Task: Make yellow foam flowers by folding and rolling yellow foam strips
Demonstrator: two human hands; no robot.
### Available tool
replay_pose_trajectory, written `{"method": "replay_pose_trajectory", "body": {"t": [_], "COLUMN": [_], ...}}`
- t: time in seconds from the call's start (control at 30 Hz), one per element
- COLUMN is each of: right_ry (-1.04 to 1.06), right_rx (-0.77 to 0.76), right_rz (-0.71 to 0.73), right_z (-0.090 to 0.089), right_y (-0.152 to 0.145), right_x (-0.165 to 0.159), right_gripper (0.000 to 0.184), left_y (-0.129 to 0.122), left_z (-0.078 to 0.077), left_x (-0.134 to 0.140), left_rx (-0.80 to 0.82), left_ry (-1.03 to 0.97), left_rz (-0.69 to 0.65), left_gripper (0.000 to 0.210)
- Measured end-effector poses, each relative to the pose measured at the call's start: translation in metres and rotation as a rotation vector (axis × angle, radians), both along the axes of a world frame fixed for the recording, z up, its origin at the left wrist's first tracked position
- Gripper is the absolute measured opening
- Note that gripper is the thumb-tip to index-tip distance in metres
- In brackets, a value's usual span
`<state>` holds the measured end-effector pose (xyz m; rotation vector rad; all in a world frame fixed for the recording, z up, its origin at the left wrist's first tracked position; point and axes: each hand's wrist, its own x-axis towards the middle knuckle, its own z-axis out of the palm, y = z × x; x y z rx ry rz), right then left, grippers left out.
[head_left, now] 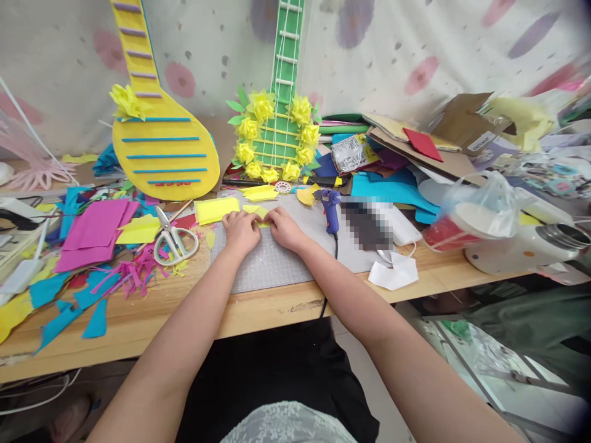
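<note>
My left hand (242, 232) and my right hand (283, 228) meet over a grey gridded cutting mat (272, 264). Between them is a small piece of yellow paper (255, 210), its ends pinched in the curled fingers of both hands. The fingertips partly cover it. Just left of my left hand lies a stack of yellow paper (217, 211), and more yellow pieces (261, 192) sit beyond the fingers. A blue hot glue gun (330, 210) rests on the mat to the right of my right hand.
White-handled scissors (175, 240) lie left among magenta paper (96, 231) and scraps. A yellow paper guitar (166, 154) and a green one with yellow flowers (279, 138) lean at the back. Right stand a red-and-white cup (455, 231) and an uncapped flask (517, 249).
</note>
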<state>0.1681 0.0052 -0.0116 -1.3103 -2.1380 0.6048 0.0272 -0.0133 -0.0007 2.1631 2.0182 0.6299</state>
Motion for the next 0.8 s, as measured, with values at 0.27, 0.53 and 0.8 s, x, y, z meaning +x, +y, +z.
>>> {"method": "replay_pose_trajectory", "body": {"t": [0.27,0.53,0.8], "right_ry": [0.015,0.106,-0.076], "right_rx": [-0.001,0.07,0.171], "right_rz": [-0.001,0.035,0.105], "right_z": [0.002,0.009,0.015], "right_y": [-0.002,-0.005,-0.009], "right_x": [0.002,0.01,0.008], "right_gripper": [0.029,0.044,0.036], "left_y": [0.0,0.007,0.009], "left_z": [0.005,0.008,0.003], "left_x": [-0.009,-0.036,-0.036], "left_rx": [0.062,0.046,0.032], "left_ry": [-0.073,-0.1,-0.058], "left_rz": [-0.093,-0.084,-0.022], "left_gripper": [0.043,0.047,0.022]}}
